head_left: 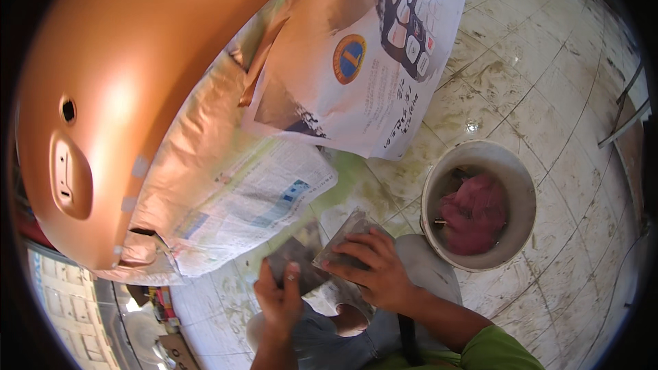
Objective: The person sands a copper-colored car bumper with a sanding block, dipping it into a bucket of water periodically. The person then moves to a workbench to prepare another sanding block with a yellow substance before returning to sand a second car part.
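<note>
My left hand [281, 298] pinches a dark grey, flat square sheet [296, 265], which looks like sandpaper, between thumb and fingers. Close beside it, my right hand [375, 270] is closed on a flat greyish rectangular block [340, 238], its fingers spread over the top face. The block's exact kind I cannot make out. Both hands are low over my bent legs. Ahead and to the left stands a large copper-orange painted car body panel [130, 62], its lower edge covered with masking paper [253, 192] and newspaper sheets.
To the right of my knee, a whitish bucket [524, 226] holds a wet dark-pink cloth [473, 212]. Stained pale floor tiles [548, 116] spread around it. A printed sheet [356, 96] hangs off the panel's edge. Metal legs [625, 123] stand at the far right.
</note>
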`<state>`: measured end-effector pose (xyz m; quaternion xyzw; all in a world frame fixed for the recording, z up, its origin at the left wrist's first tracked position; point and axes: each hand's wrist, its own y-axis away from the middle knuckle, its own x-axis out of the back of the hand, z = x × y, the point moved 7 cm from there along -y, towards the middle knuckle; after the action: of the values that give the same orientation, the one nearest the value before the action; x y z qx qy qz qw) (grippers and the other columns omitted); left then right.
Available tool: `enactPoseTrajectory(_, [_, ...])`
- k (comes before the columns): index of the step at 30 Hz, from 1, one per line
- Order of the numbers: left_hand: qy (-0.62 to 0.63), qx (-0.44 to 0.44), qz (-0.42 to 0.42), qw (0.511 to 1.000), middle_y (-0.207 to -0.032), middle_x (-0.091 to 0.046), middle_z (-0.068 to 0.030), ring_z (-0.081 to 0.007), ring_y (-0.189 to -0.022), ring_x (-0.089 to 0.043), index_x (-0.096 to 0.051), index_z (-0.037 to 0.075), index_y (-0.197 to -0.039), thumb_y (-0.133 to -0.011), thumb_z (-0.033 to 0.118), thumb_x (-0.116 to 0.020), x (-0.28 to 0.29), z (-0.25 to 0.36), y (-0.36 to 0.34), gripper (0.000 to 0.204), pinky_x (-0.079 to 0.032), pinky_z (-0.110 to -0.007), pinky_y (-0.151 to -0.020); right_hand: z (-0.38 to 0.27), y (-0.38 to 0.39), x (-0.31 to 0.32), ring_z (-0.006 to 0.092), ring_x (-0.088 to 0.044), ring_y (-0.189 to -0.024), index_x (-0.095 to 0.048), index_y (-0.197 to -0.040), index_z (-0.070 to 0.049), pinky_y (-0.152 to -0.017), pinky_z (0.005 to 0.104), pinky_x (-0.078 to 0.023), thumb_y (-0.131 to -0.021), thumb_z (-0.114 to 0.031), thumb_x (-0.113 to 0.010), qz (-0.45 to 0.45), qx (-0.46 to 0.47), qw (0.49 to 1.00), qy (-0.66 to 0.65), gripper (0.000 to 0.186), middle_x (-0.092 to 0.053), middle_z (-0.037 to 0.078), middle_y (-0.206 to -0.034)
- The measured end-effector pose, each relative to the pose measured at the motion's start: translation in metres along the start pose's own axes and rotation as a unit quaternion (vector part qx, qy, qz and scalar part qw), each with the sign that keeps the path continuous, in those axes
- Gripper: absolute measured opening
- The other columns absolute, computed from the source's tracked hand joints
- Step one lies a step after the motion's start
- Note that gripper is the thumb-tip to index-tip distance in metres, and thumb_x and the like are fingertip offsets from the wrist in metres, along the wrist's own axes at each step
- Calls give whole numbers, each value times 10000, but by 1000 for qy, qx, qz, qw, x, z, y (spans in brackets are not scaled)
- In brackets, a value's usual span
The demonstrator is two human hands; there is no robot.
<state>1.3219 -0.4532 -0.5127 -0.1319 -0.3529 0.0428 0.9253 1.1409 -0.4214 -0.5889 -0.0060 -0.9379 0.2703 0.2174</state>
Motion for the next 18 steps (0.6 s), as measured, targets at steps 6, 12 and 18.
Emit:
enactPoseTrajectory(6, [73, -18, 103, 992, -1027, -698, -140, -188, -889, -656, -586, -61, -1216, -989, 31, -611, 1, 4, -9, 247, -523, -314, -817, 20, 36, -54, 230, -527, -1321, -685, -1323, -365, -1147, 588, -333, -646, -111, -786, -133, 2, 990, 35, 731, -586, -47, -1344])
enactPoseTrajectory(12, [273, 94, 95, 953, -1225, -630, -147, -222, -1073, -623, -492, -40, -1371, -1011, 73, -581, -11, -41, -11, 387, -498, -337, -959, -23, 12, 0, 320, -500, -1342, -720, -1254, -343, -1176, 628, -295, -735, -214, -747, 20, 67, 996, -61, 535, -533, 55, -1354])
enactPoseTrajectory(18, [390, 238, 29, 889, -1267, -635, -156, -236, -1093, -646, -490, -26, -1402, -997, 78, -601, -34, -35, -5, 433, -534, -354, -941, 51, 15, -15, 345, -453, -1356, -687, -1336, -289, -1172, 620, -301, -761, 12, -617, -14, -92, 994, 65, 653, -489, 109, -1376])
